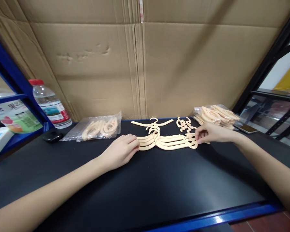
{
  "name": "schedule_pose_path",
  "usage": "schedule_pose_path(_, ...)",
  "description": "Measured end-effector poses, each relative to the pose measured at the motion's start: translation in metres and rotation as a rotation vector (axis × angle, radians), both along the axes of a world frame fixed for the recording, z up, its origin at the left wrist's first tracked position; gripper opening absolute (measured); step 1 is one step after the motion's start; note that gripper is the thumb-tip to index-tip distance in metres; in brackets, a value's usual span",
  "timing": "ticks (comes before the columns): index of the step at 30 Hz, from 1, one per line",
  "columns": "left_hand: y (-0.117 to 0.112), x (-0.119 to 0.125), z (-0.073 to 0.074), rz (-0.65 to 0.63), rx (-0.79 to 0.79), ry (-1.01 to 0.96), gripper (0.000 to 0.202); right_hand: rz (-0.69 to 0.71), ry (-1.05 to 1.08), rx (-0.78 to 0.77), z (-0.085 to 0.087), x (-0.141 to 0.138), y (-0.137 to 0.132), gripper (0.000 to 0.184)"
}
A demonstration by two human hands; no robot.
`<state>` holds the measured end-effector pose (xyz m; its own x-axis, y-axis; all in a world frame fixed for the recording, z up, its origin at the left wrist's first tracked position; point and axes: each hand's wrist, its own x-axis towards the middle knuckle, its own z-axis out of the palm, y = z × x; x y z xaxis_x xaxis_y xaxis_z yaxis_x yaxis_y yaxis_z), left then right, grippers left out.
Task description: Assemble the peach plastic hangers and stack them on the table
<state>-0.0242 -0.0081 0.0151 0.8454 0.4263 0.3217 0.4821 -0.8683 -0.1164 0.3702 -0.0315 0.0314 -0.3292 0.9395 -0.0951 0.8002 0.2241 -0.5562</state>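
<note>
Several cream plastic hangers [170, 148] lie overlapped in a row on the black table, their hooks pointing to the far side. My left hand [122, 150] is closed, with its fingertips on the left ends of these hangers. At their right ends, my right hand [206, 132] pinches a small cream curved plastic piece [192, 144]; the fingers partly hide it. Just beyond is a loose pile of cream plastic hooks [183, 124]. One separate hanger [151, 123] with its hook lies behind the row.
A clear bag of cream parts [100, 128] lies at left, near a black mouse [52, 136] and a red-capped water bottle [52, 104]. Another full bag [216, 116] and a phone [246, 128] are at right. Cardboard [164, 64] stands behind the table.
</note>
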Motion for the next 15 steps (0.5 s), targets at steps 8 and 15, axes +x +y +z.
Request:
schedule_pose_path(8,0.0004,0.0012,-0.0051,-0.009,0.002,-0.073,0.02,-0.023,-0.026,0.009,-0.0017,0.0009,0.0011,0.022)
schedule_pose_path(15,0.0018,-0.0014,-0.0104,-0.014,-0.062,-0.209,0.012,-0.02,-0.031,0.082,0.0028,-0.0083,-0.0036,0.023)
